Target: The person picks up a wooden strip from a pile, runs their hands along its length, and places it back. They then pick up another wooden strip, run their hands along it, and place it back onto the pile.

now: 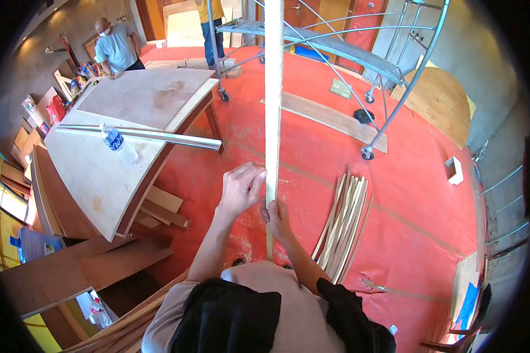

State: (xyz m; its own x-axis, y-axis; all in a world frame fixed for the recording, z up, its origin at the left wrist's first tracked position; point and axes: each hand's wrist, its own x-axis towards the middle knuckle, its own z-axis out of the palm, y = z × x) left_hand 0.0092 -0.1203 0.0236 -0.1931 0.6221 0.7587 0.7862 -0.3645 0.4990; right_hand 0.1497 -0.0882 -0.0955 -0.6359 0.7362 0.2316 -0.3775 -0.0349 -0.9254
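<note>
A long, pale wooden strip stands nearly upright in front of my body, running from the top of the view down toward the floor. Low on the strip, my right hand is closed around it. My left hand is a little higher, its fingers curled and their tips at the strip's left edge. Whatever those fingers may pinch is hidden. On the red floor to the right lies a bundle of thin wooden strips.
At left is a large worktable with a water bottle and metal bars. One person leans at its far end; another stands behind. Wheeled scaffolding stands ahead. Boards lie lower left.
</note>
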